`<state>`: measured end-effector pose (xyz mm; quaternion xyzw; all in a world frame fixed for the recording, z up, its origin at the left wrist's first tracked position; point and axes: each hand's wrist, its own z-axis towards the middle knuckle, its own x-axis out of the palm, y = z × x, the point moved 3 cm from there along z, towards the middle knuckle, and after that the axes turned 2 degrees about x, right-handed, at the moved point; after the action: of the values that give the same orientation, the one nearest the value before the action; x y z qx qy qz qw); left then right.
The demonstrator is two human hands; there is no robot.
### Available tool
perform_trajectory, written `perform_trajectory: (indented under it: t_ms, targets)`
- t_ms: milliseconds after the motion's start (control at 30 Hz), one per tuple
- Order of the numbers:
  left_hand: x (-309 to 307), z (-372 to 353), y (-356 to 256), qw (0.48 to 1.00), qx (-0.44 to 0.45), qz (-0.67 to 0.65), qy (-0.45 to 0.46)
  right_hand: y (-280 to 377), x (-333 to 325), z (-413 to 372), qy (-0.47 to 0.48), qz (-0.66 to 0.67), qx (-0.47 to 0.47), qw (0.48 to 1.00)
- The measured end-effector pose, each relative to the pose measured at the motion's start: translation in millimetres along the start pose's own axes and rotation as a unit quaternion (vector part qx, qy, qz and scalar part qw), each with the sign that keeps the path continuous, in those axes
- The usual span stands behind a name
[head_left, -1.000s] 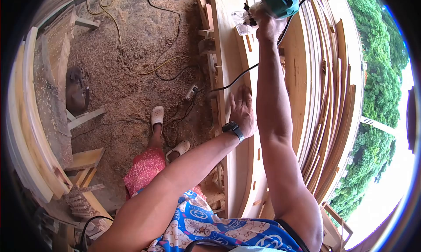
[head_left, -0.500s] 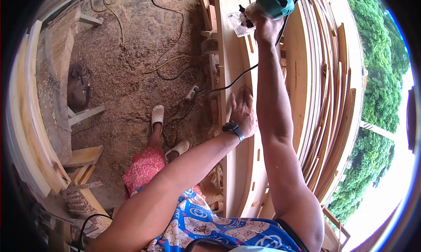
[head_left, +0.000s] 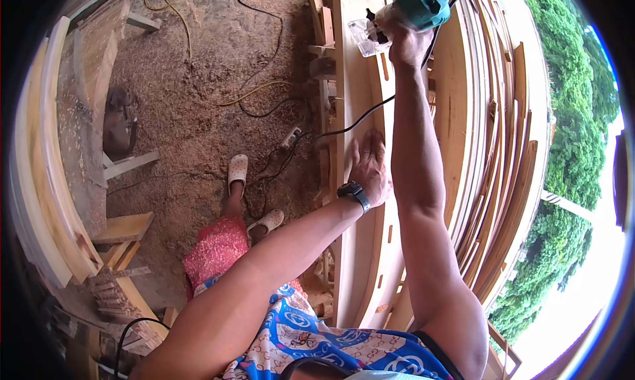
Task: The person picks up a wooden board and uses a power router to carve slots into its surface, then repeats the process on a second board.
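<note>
In my right hand (head_left: 408,47), at the far end of the workpiece, is a teal trim router (head_left: 422,7) with a clear plastic base. My fingers are wrapped round its body, partly hidden behind it. The base rests at a long pale board (head_left: 385,267) with a row of narrow slots cut along it. My left hand (head_left: 370,175) lies flat on the board nearer to me, fingers stretched forward, with a dark watch (head_left: 354,193) on that wrist. A black cord (head_left: 357,120) runs from the router side across the board to the left.
Long wooden strips (head_left: 493,162) are stacked right of the board. A power strip (head_left: 291,137) and loose cords lie on the shaving-covered floor (head_left: 192,109) at left. A dark animal (head_left: 119,122) rests near another wooden bench (head_left: 79,135). Scrap wood (head_left: 126,228) sits at lower left.
The router and my right hand have shifted slightly right in view, along with small camera movement. My left hand stays flat on the board.
</note>
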<state>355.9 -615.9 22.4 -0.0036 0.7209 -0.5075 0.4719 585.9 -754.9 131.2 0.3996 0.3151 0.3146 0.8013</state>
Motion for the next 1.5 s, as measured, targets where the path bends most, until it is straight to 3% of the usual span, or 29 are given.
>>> perform_trajectory:
  t_ms: [67,167,200,267,367,400,533,633,733,833,900,933,1000,1100,1167,1233,1267,1500]
  targets:
    - [-2,-1,0,1.0,0.002,0.014,0.003,4,-2,0,0.012,-0.002,-0.007,1.0]
    - [-10,-2,-2,0.998,0.005,-0.068,-0.017,13,2,-2,0.036,0.156,0.129,0.979]
    - [-9,-2,-2,0.997,0.004,-0.068,-0.02,17,8,-2,0.008,0.097,0.073,0.993]
    - [-10,-3,-2,0.997,-0.005,-0.072,-0.023,27,10,-8,0.092,0.171,0.09,0.977]
    - [-13,-3,1,0.995,-0.012,-0.096,-0.027,15,8,-10,0.012,0.134,0.074,0.988]
    - [-10,-3,2,0.996,-0.003,-0.085,-0.026,8,9,-9,0.002,0.152,0.025,0.988]
    - [-10,-5,3,0.996,0.013,-0.085,-0.026,-14,4,0,-0.007,0.147,0.026,0.989]
    - [-6,-4,3,0.997,0.013,-0.078,-0.025,-13,2,0,-0.035,0.074,0.005,0.997]
    - [-8,-4,3,0.998,0.012,-0.067,-0.016,-17,-4,0,0.0,0.073,0.019,0.997]
    - [-8,-3,3,0.997,0.007,-0.081,-0.014,-11,-7,0,0.001,-0.011,-0.024,1.0]
    - [-7,-3,4,0.995,0.01,-0.096,-0.013,-7,-7,-1,0.027,-0.181,-0.156,0.971]
    - [-7,-3,4,0.995,0.01,-0.096,-0.013,-10,-6,-2,0.027,-0.181,-0.156,0.971]
    - [-6,-3,3,0.999,0.009,-0.053,0.0,-12,0,-4,-0.01,0.112,-0.001,0.994]
    - [-5,-4,4,0.996,0.004,-0.084,0.001,-7,2,-4,-0.009,0.081,0.025,0.996]
    - [-4,-5,5,0.996,0.009,-0.083,-0.001,-7,0,-12,0.034,0.157,0.061,0.985]
    - [-3,-3,6,0.996,0.016,-0.083,-0.008,-4,1,-8,0.031,0.166,0.002,0.986]
    - [-3,-4,6,0.997,0.013,-0.072,0.002,-5,-4,-13,0.053,0.197,0.02,0.979]
    - [-4,-5,8,0.997,0.023,-0.073,-0.021,18,-27,-63,-0.006,0.156,0.061,0.986]
